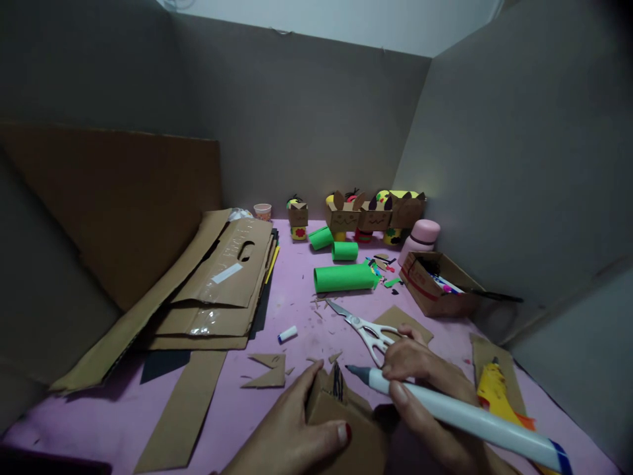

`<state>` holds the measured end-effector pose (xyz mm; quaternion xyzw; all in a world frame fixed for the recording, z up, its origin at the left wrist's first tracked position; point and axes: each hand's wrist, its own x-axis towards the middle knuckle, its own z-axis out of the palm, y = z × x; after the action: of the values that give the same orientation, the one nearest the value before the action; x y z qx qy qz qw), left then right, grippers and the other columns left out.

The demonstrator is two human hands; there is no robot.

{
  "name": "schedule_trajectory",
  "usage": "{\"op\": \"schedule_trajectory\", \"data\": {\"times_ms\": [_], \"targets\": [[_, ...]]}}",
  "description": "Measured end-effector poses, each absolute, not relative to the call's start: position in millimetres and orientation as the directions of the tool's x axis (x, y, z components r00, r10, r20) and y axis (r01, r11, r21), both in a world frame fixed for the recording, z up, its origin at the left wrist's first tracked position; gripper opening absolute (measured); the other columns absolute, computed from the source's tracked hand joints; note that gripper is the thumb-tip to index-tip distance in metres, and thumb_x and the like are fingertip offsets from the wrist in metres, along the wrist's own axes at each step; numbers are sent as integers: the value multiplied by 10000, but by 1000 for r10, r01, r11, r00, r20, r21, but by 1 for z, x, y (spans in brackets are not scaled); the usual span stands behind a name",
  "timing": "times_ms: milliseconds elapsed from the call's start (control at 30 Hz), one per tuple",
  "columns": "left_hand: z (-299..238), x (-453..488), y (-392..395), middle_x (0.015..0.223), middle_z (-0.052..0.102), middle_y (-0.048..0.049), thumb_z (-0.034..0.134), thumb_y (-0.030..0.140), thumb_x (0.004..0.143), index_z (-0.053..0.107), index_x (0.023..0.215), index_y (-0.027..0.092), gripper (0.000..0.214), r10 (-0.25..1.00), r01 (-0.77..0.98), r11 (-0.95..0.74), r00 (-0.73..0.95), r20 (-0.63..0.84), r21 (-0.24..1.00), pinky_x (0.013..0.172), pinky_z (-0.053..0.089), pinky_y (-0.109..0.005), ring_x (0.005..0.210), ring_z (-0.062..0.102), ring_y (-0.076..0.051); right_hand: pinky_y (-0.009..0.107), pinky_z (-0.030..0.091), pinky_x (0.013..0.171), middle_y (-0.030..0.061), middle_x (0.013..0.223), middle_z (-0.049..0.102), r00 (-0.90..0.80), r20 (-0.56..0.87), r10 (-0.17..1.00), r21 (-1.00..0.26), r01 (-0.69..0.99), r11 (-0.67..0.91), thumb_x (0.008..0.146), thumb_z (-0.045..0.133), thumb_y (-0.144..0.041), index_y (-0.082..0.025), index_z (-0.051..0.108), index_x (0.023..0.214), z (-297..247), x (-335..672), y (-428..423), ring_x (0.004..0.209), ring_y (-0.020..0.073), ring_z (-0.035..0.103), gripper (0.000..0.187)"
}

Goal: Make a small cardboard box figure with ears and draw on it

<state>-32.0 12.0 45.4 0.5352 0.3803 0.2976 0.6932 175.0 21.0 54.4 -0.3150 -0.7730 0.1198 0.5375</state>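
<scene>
My left hand [291, 429] grips a small folded cardboard piece [346, 422] at the bottom centre, thumb on its front and fingers on its left side; black marks show on its top edge. My right hand [420, 389] is closed around a thick white marker [459, 415], whose dark tip points left, just above the cardboard piece. White-handled scissors [363, 326] lie just beyond my right hand on the pink table [297, 303].
A stack of flat cardboard sheets [217, 290] lies at left, with scraps and a marker cap [287, 334] nearby. Green paper rolls [343, 277], cardboard box figures [366, 218], a pink bottle [420, 239] and a box of pens [435, 284] stand at back right. A yellow glue gun [494, 389] lies at right. Grey partitions enclose the table.
</scene>
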Motion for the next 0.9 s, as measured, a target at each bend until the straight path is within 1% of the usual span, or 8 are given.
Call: {"op": "schedule_trajectory", "data": {"times_ms": [167, 300, 367, 500, 567, 733, 800, 900], "targets": [[45, -31, 10, 1256, 621, -103, 676, 220, 700, 463, 1297, 188, 634, 848, 25, 216, 490, -201, 976, 931, 457, -411, 1072, 591, -293, 434, 483, 818, -34, 576, 641, -285, 782, 554, -460, 336, 822, 741, 550, -118, -231, 554, 781, 62, 161, 16, 513, 152, 627, 120], [43, -28, 8, 1097, 678, -58, 645, 141, 676, 479, 1275, 196, 624, 871, 78, 254, 415, -263, 964, 857, 474, -368, 1010, 603, -271, 449, 467, 827, -46, 545, 624, -284, 798, 531, -434, 340, 834, 719, 527, -120, -233, 538, 769, 59, 154, 16, 477, 142, 608, 124], [44, -27, 7, 1069, 678, -40, 626, 106, 673, 486, 1262, 208, 614, 882, 73, 238, 402, -247, 968, 842, 470, -350, 991, 603, -254, 453, 454, 849, -51, 536, 617, -290, 797, 530, -424, 354, 833, 716, 519, -118, -231, 531, 754, 58, 153, 17, 468, 137, 601, 120], [53, -29, 8, 1017, 676, -52, 634, 138, 699, 550, 1161, 190, 473, 869, 87, 206, 442, -223, 975, 832, 468, -362, 991, 598, -271, 443, 452, 852, -51, 547, 621, -313, 779, 543, -412, 398, 820, 720, 514, -114, -235, 526, 754, 59, 154, 16, 460, 134, 598, 126], [56, -31, 9, 1042, 675, -66, 644, 157, 705, 549, 1162, 185, 468, 853, 98, 212, 467, -233, 972, 832, 474, -380, 991, 602, -284, 433, 460, 828, -47, 554, 627, -310, 782, 541, -403, 410, 818, 720, 520, -114, -235, 525, 763, 61, 154, 16, 457, 136, 598, 128], [51, -34, 10, 1217, 634, -110, 681, 187, 697, 531, 1220, 186, 544, 867, 58, 169, 465, -177, 984, 955, 432, -442, 1117, 564, -319, 423, 450, 829, -38, 578, 646, -315, 773, 550, -400, 430, 809, 736, 536, -110, -230, 543, 786, 66, 156, 17, 490, 143, 620, 130], [46, -33, 10, 1272, 608, -122, 677, 193, 705, 497, 1267, 194, 590, 865, 51, 178, 468, -181, 983, 944, 445, -441, 1115, 572, -316, 426, 440, 840, -37, 579, 648, -294, 786, 544, -399, 431, 810, 739, 541, -108, -227, 546, 793, 66, 157, 18, 494, 144, 621, 130], [41, -32, 11, 1267, 613, -138, 660, 197, 714, 423, 1329, 178, 660, 845, 45, 237, 483, -229, 970, 921, 463, -442, 1077, 602, -310, 421, 445, 818, -32, 580, 650, -244, 805, 541, -404, 443, 800, 744, 537, -111, -230, 543, 791, 66, 157, 19, 497, 151, 622, 128]]}}
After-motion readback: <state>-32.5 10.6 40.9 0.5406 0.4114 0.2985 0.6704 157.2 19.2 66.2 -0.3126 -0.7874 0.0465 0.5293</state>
